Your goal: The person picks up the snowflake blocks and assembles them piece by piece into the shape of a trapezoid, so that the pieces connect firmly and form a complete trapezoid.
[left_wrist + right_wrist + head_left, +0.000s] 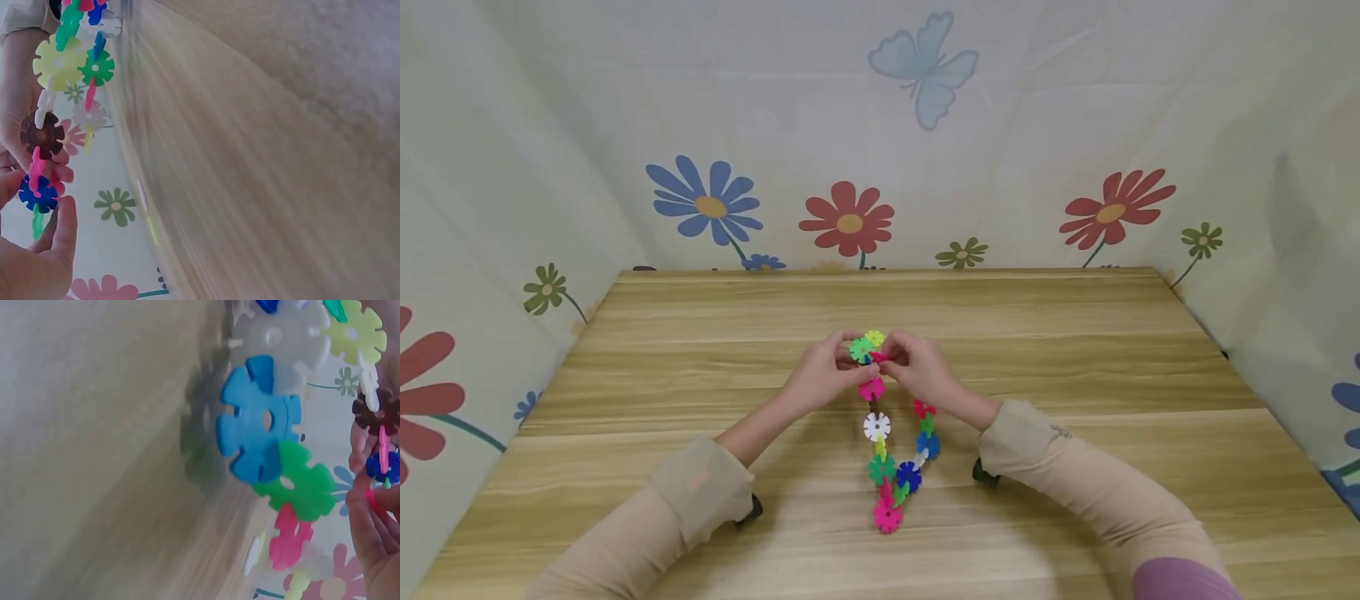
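A chain of slotted plastic flower discs hangs from both hands and loops down toward the table's front. My left hand [820, 377] pinches a dark blue disc [39, 195] between thumb and finger, near a green disc [861, 349]. Close against it, my right hand [921, 367] pinches a small pink disc [370, 499] beside the blue one. Below the hands the chain runs through a white disc [877, 427] to a pink disc [887, 516] at its lowest bend. It then climbs past a blue disc [928, 446] toward the right hand. Fingers partly hide the joint between the hands.
The wood-grain table [700, 317] lies beneath the hands and chain. A pale curtain [1000, 167] printed with flowers and a butterfly encloses it at the back and sides. Small black parts [749, 510] show under the cuffs.
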### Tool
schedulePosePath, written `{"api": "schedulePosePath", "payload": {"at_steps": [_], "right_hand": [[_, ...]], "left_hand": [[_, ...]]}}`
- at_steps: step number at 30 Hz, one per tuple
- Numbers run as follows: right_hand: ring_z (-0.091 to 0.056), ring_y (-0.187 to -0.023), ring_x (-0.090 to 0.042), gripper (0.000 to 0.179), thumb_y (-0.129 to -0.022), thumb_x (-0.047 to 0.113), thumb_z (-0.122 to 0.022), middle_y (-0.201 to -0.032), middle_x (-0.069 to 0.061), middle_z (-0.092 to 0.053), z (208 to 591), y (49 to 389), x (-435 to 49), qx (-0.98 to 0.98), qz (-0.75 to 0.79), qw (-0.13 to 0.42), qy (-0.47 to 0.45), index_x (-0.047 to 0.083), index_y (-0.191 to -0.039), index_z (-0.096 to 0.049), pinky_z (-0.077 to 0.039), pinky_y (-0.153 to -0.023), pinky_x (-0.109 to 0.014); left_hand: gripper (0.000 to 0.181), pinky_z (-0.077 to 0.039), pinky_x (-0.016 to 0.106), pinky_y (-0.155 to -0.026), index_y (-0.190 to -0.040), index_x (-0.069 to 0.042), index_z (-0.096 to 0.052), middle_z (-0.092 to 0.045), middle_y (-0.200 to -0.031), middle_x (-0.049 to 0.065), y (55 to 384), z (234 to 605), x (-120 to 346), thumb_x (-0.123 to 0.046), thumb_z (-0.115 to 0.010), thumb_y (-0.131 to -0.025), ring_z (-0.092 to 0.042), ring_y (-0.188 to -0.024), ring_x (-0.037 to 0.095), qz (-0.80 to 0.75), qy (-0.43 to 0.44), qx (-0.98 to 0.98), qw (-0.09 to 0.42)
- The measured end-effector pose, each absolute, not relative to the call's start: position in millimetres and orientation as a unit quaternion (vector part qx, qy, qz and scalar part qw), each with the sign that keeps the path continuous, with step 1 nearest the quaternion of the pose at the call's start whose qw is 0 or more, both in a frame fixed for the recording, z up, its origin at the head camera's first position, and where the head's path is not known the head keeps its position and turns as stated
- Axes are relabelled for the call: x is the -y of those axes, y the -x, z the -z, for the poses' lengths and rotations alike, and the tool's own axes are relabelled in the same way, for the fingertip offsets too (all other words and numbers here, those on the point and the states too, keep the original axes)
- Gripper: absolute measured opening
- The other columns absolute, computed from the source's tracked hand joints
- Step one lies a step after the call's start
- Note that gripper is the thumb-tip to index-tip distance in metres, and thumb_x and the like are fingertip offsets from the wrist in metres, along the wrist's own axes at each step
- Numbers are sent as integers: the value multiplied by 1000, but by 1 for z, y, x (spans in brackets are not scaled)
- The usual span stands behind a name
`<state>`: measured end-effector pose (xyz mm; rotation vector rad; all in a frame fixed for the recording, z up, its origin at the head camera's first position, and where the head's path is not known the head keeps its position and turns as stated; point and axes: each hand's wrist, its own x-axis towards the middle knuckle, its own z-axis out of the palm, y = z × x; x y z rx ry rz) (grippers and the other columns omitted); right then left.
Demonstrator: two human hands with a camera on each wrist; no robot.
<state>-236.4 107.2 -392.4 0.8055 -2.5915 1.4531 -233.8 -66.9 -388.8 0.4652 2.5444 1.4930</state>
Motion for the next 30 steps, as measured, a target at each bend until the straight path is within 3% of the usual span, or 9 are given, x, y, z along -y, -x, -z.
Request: {"api": "schedulePosePath", "payload": {"at_steps": [4,6,11,19,26,30], "right_hand": [[-62,-74,-20,6,-79,-4,-60,-82,-14,-63,391,238,-111,844,-456,12,-281,-1,-84,-57,-50,-64,-17],[-62,-73,-18,6,-80,-2,-60,-82,-12,-63,390,239,-112,843,-450,6,-295,0,-85,-58,-50,-64,-17],[-60,-71,-15,5,-80,0,-61,-81,-11,-63,390,240,-114,839,-439,-9,-321,1,-84,-60,-50,-64,-18],[-60,-76,-18,12,-81,4,-61,-90,-11,-63,389,249,-121,831,-448,-79,-322,1,-93,-61,-50,-65,-22],[-60,-81,-24,26,-81,7,-62,-103,-22,-59,388,265,-132,822,-488,-120,-266,-5,-103,-58,-51,-68,-29],[-58,-78,-21,26,-80,10,-63,-101,-19,-60,389,276,-136,847,-466,-123,-223,-2,-103,-60,-49,-66,-28]], "left_hand": [[56,-50,26,-68,-124,-5,-40,-65,-96,12,233,389,66,-31,-63,-81,-63,-85,17,-505,-151,-844,99],[57,-47,24,-61,-126,-4,-39,-66,-91,10,232,389,66,-33,-61,-82,-60,-75,13,-503,-152,-844,105],[53,-35,22,-49,-125,-5,-42,-58,-73,6,230,389,66,-33,-59,-83,-44,-58,13,-486,-161,-852,106],[53,-47,25,-62,-125,-9,-44,-61,-90,7,230,391,70,-37,-60,-82,-57,-77,16,-483,-156,-853,125],[51,-43,23,-57,-124,-12,-47,-60,-83,7,232,388,77,-37,-61,-81,-56,-75,25,-473,-150,-860,124],[48,-44,26,-59,-123,-14,-49,-61,-82,7,233,384,81,-36,-61,-82,-56,-77,28,-474,-143,-859,127]]}}
